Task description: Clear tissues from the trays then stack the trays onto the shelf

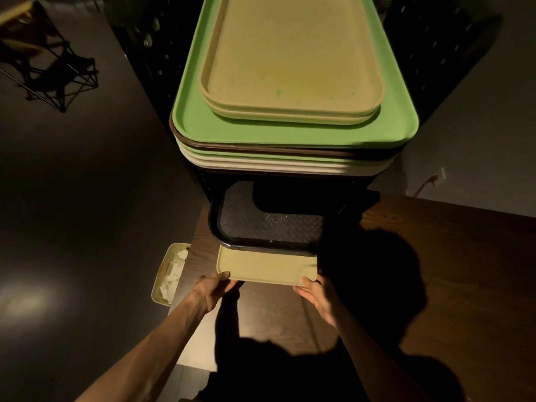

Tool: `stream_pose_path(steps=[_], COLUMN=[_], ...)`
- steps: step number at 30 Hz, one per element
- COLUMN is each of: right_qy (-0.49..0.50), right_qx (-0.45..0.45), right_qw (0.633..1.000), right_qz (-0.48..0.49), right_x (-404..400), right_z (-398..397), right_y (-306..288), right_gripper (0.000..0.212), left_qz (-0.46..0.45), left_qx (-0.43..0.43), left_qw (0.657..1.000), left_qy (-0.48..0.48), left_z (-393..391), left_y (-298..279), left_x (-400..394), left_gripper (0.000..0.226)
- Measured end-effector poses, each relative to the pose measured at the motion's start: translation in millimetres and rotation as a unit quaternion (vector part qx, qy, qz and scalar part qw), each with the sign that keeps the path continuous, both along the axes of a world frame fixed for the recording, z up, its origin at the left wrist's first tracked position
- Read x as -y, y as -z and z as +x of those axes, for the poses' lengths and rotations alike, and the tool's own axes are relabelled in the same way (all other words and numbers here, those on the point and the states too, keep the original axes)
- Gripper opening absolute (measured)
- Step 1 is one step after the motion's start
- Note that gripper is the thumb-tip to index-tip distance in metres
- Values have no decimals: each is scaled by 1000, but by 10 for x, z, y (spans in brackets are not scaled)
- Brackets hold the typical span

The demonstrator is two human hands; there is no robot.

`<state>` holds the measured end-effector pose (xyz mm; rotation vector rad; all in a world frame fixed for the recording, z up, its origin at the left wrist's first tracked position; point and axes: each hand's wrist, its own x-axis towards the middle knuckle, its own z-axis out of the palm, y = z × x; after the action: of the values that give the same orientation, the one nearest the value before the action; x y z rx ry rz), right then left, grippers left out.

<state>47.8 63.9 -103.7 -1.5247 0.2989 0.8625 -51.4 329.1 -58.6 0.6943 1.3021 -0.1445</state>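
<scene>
Low in the frame's centre, the left hand [213, 287] and right hand [314, 291] each grip a near corner of the pale yellow rectangular plastic tray [265, 266], its long axis crosswise, just below the black shelf [290, 175] ahead.

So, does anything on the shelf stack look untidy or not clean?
Yes. The beige trays on top are smaller than the green tray beneath and sit toward its left side, not centred. The upper beige tray shows greenish stains near its front edge.
</scene>
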Motion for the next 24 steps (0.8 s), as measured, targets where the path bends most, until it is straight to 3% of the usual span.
stream_pose_path(steps=[8,15,21,24], right_qy=[3,15,25,-7], right_qx=[-25,-21,-52,-90], right_qw=[1000,999,997,990], right_qz=[-9,-30,-52,-113], right_x=[-90,-138,-162,-181], right_z=[96,47,80,97], right_y=[-190,-247,-170,-143], right_gripper=[25,28,34,39], left_qz=[-25,-2,-4,24], left_qx=[18,11,18,-5], left_qw=[999,1000,1000,996], left_qy=[-17,-25,-16,86], left_z=[156,135,93,28], left_y=[-100,-47,-13,-153], left_x=[8,-34,-41,-28], left_gripper=[7,6,25,25])
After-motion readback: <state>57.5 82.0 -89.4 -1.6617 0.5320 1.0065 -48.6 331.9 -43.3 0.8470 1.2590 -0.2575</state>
